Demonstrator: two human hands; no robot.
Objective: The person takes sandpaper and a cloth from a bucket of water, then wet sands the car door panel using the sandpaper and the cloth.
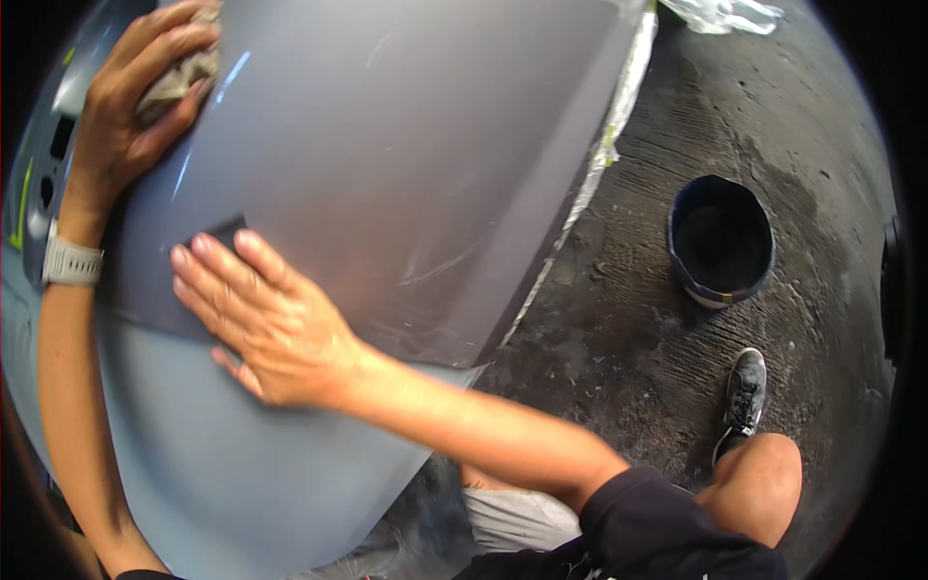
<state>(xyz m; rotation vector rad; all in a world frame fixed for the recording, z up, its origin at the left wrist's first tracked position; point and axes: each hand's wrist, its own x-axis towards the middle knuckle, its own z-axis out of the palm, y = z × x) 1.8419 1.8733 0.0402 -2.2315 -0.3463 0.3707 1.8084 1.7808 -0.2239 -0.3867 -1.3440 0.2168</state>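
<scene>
A large car body panel [406, 145] fills the left and middle, wet-looking dark grey above and pale blue-grey below. My right hand [271, 329] lies on it near the border of the two tones, fingers stretched out. Under its fingertips it presses a small black sheet, like sandpaper [229, 230], mostly hidden by the hand. Up at the panel's far left edge, my left hand [130, 101] is closed around a crumpled beige cloth [182, 79]. A pale watch strap circles that wrist.
A dark-rimmed bucket [721, 242] stands on the rough, stained floor [628, 329] at right. Masking film [619, 106] runs along the panel's right edge. Clear plastic [725, 14] lies at the far right. My shoe [744, 391] is on the floor below the bucket.
</scene>
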